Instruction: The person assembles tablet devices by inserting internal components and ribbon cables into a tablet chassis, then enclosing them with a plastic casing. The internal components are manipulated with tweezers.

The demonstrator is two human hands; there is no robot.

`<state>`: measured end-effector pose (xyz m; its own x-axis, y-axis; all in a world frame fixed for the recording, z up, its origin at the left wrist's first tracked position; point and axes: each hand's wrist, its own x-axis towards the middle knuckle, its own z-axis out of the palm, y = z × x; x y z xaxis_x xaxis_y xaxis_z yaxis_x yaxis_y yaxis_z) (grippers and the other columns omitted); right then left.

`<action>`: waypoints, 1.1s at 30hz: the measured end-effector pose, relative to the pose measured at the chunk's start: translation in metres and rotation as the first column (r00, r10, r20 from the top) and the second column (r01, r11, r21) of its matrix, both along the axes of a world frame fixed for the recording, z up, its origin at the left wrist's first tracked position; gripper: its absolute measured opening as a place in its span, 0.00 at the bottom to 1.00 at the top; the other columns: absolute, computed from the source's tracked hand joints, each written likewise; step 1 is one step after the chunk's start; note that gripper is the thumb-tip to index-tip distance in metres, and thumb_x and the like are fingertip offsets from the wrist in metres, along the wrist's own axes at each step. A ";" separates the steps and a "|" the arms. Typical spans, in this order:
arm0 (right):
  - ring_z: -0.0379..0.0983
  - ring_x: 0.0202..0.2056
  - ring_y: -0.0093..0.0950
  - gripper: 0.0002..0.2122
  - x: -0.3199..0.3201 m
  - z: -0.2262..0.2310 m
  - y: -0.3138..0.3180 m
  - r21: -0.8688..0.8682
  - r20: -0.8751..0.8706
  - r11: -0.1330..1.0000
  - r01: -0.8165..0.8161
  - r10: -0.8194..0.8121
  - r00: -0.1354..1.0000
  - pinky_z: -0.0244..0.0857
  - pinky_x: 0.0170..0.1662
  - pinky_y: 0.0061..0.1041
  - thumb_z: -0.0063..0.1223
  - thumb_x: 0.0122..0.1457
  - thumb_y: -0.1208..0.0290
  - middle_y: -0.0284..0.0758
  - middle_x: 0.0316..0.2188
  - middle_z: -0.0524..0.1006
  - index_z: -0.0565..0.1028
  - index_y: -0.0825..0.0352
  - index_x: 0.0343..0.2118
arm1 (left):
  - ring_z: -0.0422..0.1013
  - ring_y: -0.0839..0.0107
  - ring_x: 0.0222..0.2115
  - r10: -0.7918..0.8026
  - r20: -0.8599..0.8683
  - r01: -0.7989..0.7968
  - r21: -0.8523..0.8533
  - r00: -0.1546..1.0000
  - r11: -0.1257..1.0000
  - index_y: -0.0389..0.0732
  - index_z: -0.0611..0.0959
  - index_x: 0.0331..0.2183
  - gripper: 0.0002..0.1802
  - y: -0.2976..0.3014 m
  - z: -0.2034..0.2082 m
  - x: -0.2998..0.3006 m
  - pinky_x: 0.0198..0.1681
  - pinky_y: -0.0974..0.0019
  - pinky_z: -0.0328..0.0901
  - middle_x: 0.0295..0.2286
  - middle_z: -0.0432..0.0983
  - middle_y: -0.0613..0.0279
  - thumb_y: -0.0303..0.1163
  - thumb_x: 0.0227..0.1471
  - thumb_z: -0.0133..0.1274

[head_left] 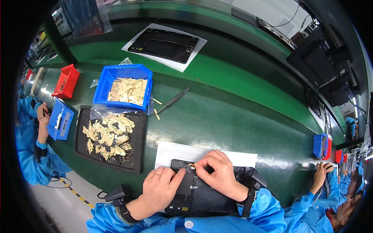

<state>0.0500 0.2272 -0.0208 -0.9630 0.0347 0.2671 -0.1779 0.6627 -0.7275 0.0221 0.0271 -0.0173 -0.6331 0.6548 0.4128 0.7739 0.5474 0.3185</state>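
The panel [211, 199], dark and flat, lies in front of the person, on a white sheet [243, 158] that shows beyond its far edge. At the panel's far edge, left of its middle, the right hand [218, 171] pinches a small tan piece [191, 165] between thumb and forefinger. The left hand [160, 189] is at the panel's left side, its forefinger reaching down to the surface near that piece and its other fingers curled; whether it grips anything I cannot tell.

Left of the panel and a little beyond it, a black tray [140, 141] bears a heap of tan scraps [110, 136]. Farther from the panel, past the tray, a blue bin [121, 103] holds tan strips [129, 91], and a dark tool [177, 98] lies slantwise to its right. A red bin [67, 81] stands farther left of the panel.

Well beyond the panel, on the green shelf [229, 73], a second panel [165, 44] rests on white paper [197, 49]. Far left of the panel, a co-worker's hand [42, 132] is at a small blue box [62, 120]; far right, another co-worker's hand [319, 176] shows.
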 end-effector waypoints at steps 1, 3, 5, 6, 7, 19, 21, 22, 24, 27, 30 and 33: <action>0.70 0.27 0.31 0.05 0.000 0.000 0.000 0.000 0.000 1.000 0.000 0.000 1.000 0.63 0.32 0.29 0.61 0.44 0.76 0.30 0.22 0.73 0.74 0.63 0.19 | 0.65 0.70 0.21 -0.001 -0.005 0.001 -0.004 1.000 1.000 0.42 0.83 0.35 0.18 0.000 0.000 0.000 0.24 0.68 0.60 0.21 0.63 0.67 0.25 0.35 0.55; 0.69 0.24 0.32 0.06 -0.001 0.002 -0.001 0.006 -0.031 1.000 -0.005 0.006 1.000 0.62 0.30 0.29 0.62 0.44 0.78 0.33 0.20 0.73 0.74 0.66 0.19 | 0.65 0.70 0.21 -0.002 -0.002 0.002 -0.007 1.000 1.000 0.42 0.83 0.35 0.18 0.000 -0.001 0.000 0.24 0.68 0.60 0.21 0.63 0.67 0.25 0.35 0.55; 0.69 0.24 0.32 0.06 -0.001 0.001 -0.002 0.010 -0.032 1.000 -0.005 0.006 0.999 0.62 0.30 0.29 0.62 0.44 0.78 0.33 0.20 0.73 0.74 0.66 0.19 | 0.65 0.70 0.21 -0.001 0.001 0.001 -0.010 1.000 1.000 0.42 0.84 0.36 0.18 -0.001 -0.001 0.000 0.24 0.68 0.60 0.20 0.62 0.67 0.26 0.35 0.55; 0.69 0.24 0.31 0.06 -0.001 0.001 -0.002 0.016 -0.034 1.000 -0.004 0.004 0.999 0.62 0.30 0.29 0.62 0.44 0.78 0.32 0.20 0.73 0.74 0.66 0.19 | 0.65 0.70 0.22 -0.002 0.007 0.002 -0.013 1.000 1.000 0.42 0.84 0.36 0.18 -0.001 0.000 -0.001 0.24 0.68 0.60 0.21 0.62 0.67 0.26 0.35 0.55; 0.69 0.24 0.31 0.06 -0.001 0.000 -0.002 0.016 -0.034 1.000 -0.003 0.004 0.999 0.62 0.30 0.29 0.62 0.44 0.78 0.32 0.20 0.73 0.74 0.66 0.19 | 0.65 0.70 0.22 -0.002 0.013 0.002 -0.016 1.000 1.000 0.42 0.84 0.36 0.18 -0.001 0.000 -0.001 0.24 0.68 0.59 0.21 0.62 0.67 0.26 0.35 0.55; 0.70 0.27 0.31 0.05 0.001 -0.001 -0.002 0.077 -0.023 0.997 0.007 -0.005 1.000 0.62 0.32 0.28 0.62 0.44 0.75 0.30 0.22 0.72 0.74 0.63 0.19 | 0.65 0.69 0.22 0.000 0.028 0.001 -0.035 1.000 0.999 0.42 0.83 0.36 0.18 0.000 0.001 -0.001 0.24 0.67 0.59 0.21 0.62 0.66 0.25 0.36 0.56; 0.70 0.27 0.31 0.06 0.001 -0.001 -0.002 0.100 -0.043 0.995 0.010 -0.005 0.999 0.62 0.32 0.28 0.62 0.44 0.75 0.30 0.22 0.72 0.74 0.62 0.20 | 0.65 0.69 0.22 0.002 0.035 -0.001 -0.026 0.999 1.000 0.42 0.83 0.36 0.18 0.001 0.000 -0.001 0.25 0.67 0.59 0.21 0.62 0.66 0.25 0.35 0.56; 0.70 0.27 0.31 0.06 0.001 -0.001 -0.002 0.100 -0.043 0.995 0.012 -0.008 0.999 0.62 0.32 0.28 0.62 0.44 0.75 0.30 0.22 0.72 0.74 0.62 0.20 | 0.65 0.69 0.22 0.005 0.042 -0.004 -0.015 0.999 1.000 0.42 0.83 0.36 0.18 0.002 0.000 -0.001 0.25 0.67 0.60 0.21 0.62 0.66 0.25 0.35 0.56; 0.70 0.27 0.31 0.06 0.001 -0.002 -0.002 0.147 -0.074 0.989 0.002 0.009 0.997 0.62 0.31 0.28 0.63 0.43 0.74 0.30 0.22 0.71 0.74 0.62 0.20 | 0.65 0.69 0.22 0.007 0.049 -0.006 -0.009 0.999 1.000 0.42 0.83 0.36 0.18 0.003 -0.001 -0.001 0.25 0.67 0.60 0.21 0.62 0.66 0.25 0.35 0.56; 0.69 0.27 0.30 0.07 0.001 -0.002 -0.002 0.179 -0.098 0.984 -0.011 0.029 0.995 0.62 0.31 0.28 0.63 0.43 0.74 0.29 0.22 0.71 0.73 0.62 0.21 | 0.65 0.69 0.22 0.008 0.063 -0.008 -0.010 0.998 1.000 0.43 0.84 0.36 0.19 0.003 -0.001 -0.001 0.26 0.67 0.60 0.21 0.62 0.66 0.25 0.35 0.56; 0.69 0.27 0.30 0.07 0.001 -0.003 -0.001 0.215 -0.110 0.977 -0.012 0.037 0.993 0.61 0.31 0.27 0.63 0.43 0.73 0.29 0.22 0.70 0.73 0.62 0.21 | 0.65 0.69 0.22 0.003 0.071 -0.002 -0.015 0.997 1.000 0.43 0.84 0.36 0.19 0.003 -0.001 -0.001 0.26 0.67 0.60 0.21 0.62 0.66 0.25 0.35 0.56; 0.69 0.27 0.29 0.07 0.001 -0.002 -0.002 0.246 -0.118 0.969 -0.019 0.050 0.992 0.61 0.30 0.26 0.63 0.43 0.73 0.29 0.23 0.70 0.73 0.62 0.21 | 0.65 0.69 0.22 0.001 0.070 0.000 -0.023 0.998 1.000 0.43 0.84 0.37 0.20 0.003 0.000 -0.001 0.26 0.67 0.60 0.21 0.62 0.67 0.25 0.34 0.56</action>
